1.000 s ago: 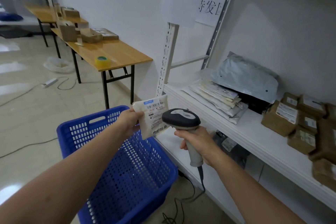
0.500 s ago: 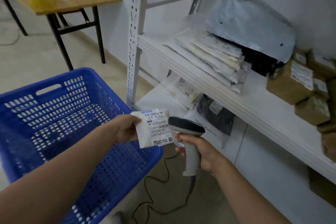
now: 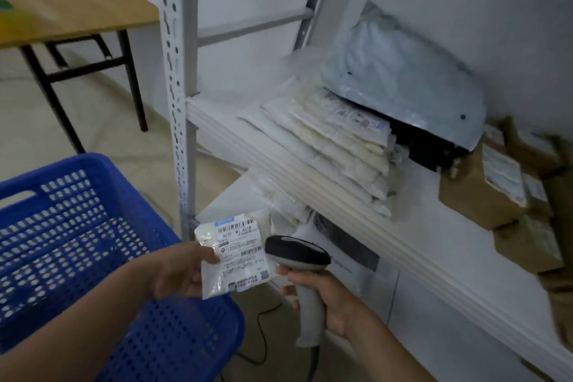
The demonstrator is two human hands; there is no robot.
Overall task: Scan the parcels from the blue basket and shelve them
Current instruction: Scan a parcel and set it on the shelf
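Observation:
My left hand (image 3: 178, 270) holds a small white parcel (image 3: 238, 253) by its left edge, label with barcodes facing up. My right hand (image 3: 325, 298) grips the handle of a barcode scanner (image 3: 299, 254), whose dark head sits right beside the parcel's right edge. The blue basket (image 3: 77, 257) stands at lower left, partly under my left forearm; no parcel shows through its perforated walls. The white shelf (image 3: 356, 205) on the right carries a fanned stack of flat white mailers (image 3: 335, 152).
A grey poly bag (image 3: 403, 80) over a black one leans on the wall behind the mailers, with brown cardboard boxes (image 3: 483, 183) further right. The perforated shelf post (image 3: 178, 87) stands beside the basket. A wooden table (image 3: 62, 9) is at upper left. The scanner cable runs across the floor.
The view has swung down and closer to the shelf. Both hands stay together, the parcel now held a little flatter beside the scanner head.

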